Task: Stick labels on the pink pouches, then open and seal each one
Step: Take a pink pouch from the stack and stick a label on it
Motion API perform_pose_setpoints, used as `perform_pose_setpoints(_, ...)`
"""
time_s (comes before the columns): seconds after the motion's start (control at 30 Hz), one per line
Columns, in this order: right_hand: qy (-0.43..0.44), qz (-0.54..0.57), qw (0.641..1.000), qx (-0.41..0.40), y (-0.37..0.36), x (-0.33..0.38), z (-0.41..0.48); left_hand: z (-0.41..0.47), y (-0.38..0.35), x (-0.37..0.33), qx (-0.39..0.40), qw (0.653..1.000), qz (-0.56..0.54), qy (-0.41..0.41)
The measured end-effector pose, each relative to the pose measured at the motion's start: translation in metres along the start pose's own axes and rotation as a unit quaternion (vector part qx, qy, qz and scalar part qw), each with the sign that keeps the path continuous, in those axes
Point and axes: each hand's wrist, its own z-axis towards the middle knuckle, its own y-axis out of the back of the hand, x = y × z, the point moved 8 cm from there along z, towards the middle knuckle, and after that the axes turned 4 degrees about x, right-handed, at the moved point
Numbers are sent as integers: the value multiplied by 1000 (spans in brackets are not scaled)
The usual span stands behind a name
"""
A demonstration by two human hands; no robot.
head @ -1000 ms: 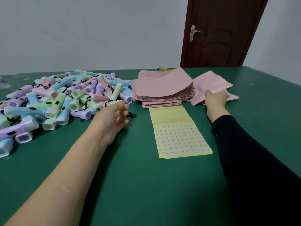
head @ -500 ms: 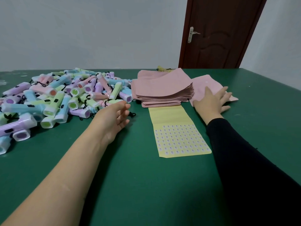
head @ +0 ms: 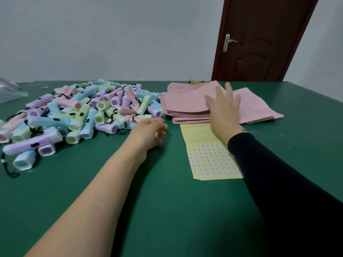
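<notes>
We are probably picking a pouch, resting our right hand (head: 223,110), grip open, on the pink pouches (head: 185,106) at one o'clock, next needing to pinch off the top one, our left hand (head: 150,133) lying slack and empty.

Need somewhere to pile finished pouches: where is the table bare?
Bare green table lies between the two forearms, left of the label sheet. More lies right of the loose pouches, toward the table's right edge. Crowded: the torch pile far left, and the pouch stack by the right hand.
</notes>
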Motion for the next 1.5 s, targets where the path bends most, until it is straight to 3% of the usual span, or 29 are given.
perform_pose_setpoints(0.07, 67, -98, 991, 65, -15, 24, 6, -2, -10, -4, 16, 994, 102, -44)
perform_pose_setpoints(0.17, 94, -137, 979, 117, -23, 41, 15, -4, -22, -7, 39, 974, 204, -91)
perform_pose_setpoints(0.4, 93, -128, 980, 120, -17, 46, 16, -3, -24, -11, 62, 954, 271, -112)
perform_pose_setpoints(0.67, 49, -28, 990, 131, -8, 36, 10, -5, -24, -11, 78, 947, 292, -112)
perform_pose_setpoints(0.77, -7, 23, 998, 54, 20, 34, 10, -5, -21, -12, 78, 957, 259, -105)
perform_pose_setpoints(0.83, -56, 167, 984, -12, 44, 31, 8, -6, -17, -12, 75, 969, 218, -92)
perform_pose_setpoints(0.9, -65, 356, 929, -75, 67, 33, 2, -5, -8, -11, 64, 984, 154, -66)
perform_pose_setpoints(0.97, -63, 502, 851, -138, 88, 34, -10, -4, 5, -10, 52, 997, 52, -35)
perform_pose_setpoints(1.03, -87, 613, 773, -141, 89, 30, -18, -2, 20, -13, 38, 997, -55, -25)
perform_pose_setpoints(1.1, -128, 683, 715, -72, 70, 32, -19, 0, 34, -19, 19, 994, -101, -41)
perform_pose_setpoints(1.23, -153, 771, 614, 71, 32, 54, -30, 0, 49, -25, -25, 993, -91, -71)
perform_pose_setpoints(1.3, -162, 834, 510, 132, 23, 69, -36, 2, 55, -23, -59, 993, -72, -77)
perform_pose_setpoints(1.4, -154, 896, 351, 225, 21, 97, -48, 3, 64, -22, -118, 981, -126, -87)
perform_pose_setpoints(1.5, -136, 917, 287, 240, 26, 118, -54, 1, 72, -21, -169, 970, -154, -86)
